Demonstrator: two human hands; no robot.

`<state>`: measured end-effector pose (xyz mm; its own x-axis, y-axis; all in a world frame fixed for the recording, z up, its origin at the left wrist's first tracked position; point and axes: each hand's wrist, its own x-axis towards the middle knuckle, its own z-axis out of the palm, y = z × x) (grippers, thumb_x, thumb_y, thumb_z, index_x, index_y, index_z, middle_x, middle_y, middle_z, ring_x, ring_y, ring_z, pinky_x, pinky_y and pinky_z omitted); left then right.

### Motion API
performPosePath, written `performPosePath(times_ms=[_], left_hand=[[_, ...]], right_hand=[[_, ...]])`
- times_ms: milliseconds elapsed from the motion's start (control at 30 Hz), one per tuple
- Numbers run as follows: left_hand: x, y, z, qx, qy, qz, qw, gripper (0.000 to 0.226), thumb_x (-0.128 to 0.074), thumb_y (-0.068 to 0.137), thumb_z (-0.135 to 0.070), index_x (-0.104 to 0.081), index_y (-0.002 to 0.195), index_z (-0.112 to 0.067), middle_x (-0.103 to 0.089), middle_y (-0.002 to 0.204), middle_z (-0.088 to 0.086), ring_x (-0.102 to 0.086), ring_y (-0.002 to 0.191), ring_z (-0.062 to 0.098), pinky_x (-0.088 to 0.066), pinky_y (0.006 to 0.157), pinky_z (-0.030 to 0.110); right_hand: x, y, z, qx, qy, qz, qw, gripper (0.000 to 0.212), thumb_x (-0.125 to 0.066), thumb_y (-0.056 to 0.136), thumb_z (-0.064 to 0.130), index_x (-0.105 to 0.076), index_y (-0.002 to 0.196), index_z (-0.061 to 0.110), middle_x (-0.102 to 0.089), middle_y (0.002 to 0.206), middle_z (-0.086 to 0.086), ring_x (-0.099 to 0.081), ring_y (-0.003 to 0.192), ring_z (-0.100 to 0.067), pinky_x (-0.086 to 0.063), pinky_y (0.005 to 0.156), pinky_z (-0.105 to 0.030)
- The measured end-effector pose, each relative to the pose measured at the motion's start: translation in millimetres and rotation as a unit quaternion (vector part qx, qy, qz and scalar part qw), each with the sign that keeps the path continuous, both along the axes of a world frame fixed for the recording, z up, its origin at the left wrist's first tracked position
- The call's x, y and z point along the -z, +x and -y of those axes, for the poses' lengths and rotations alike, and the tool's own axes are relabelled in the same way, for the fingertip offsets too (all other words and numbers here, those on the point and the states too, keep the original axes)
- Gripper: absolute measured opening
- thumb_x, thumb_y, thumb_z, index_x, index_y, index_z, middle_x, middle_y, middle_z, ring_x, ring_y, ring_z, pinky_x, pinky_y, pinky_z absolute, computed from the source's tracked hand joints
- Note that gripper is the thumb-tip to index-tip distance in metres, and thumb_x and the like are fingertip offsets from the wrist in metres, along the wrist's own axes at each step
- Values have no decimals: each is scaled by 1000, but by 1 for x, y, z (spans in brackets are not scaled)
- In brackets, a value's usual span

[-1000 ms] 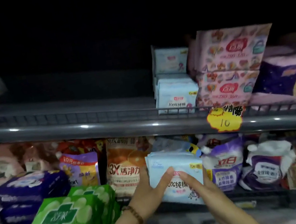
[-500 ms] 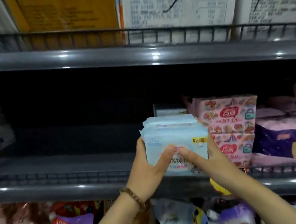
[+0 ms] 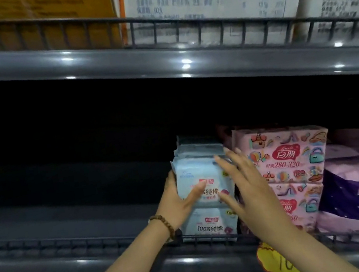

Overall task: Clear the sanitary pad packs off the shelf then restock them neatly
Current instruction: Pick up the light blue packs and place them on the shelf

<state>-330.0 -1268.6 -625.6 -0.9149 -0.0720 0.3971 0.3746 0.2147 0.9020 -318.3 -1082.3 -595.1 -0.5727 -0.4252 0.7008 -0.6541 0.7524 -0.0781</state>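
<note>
Blue pad pack (image 3: 201,180) now lifted onto the lower pack (image 3: 211,226), left of the pink packs (image 3: 287,156), left hand (image 3: 177,204) gripping it, right hand (image 3: 245,186) open.

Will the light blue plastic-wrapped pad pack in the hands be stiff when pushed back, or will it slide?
Probably soft: the light blue plastic-wrapped pad pack looks crumpled on top. Likely light, as the left hand grips it by one side only. If it sits on the similar blue pack below, film on film, it may slide.
</note>
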Motion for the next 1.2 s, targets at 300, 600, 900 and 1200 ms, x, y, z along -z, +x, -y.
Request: performPosePath(times_ms=[300, 600, 900, 1200], left_hand=[[-8, -12, -7, 12, -6, 34, 999, 81, -72, 68, -58, -38, 133, -25, -65, 115, -6, -67, 96, 5, -56, 76, 23], [-11, 49, -3, -62, -37, 55, 996, 96, -61, 71, -57, -15, 149, -26, -33, 148, -6, -41, 129, 9, -40, 97, 20], [114, 203, 10, -104, -58, 135, 984, 35, -56, 91, -27, -53, 125, -23, -54, 126, -8, -53, 115, 6, -47, 89, 14], [288, 303, 24, -70, -136, 471, 869, 63, -43, 98, -37, -18, 149, -9, -23, 155, 6, -27, 140, 19, -23, 102, 13]], right_hand=[[18, -18, -10, 45, 117, -73, 989, 64, -34, 97, 45, -16, 153, 20, -13, 160, 0, -4, 149, -18, -8, 121, -39], [20, 12, -17, 39, 94, -63, 993, 61, -34, 97, 43, -19, 152, 22, -10, 160, -2, 0, 149, -21, 2, 120, -36], [139, 132, 12, -62, -46, 213, 974, 60, -44, 96, 44, -22, 150, 29, -6, 158, 12, 1, 148, -8, 2, 118, -22], [315, 221, 56, 31, -205, 772, 601, 67, -64, 89, 36, -32, 143, 14, -42, 141, -1, -45, 128, -22, -41, 104, -31]])
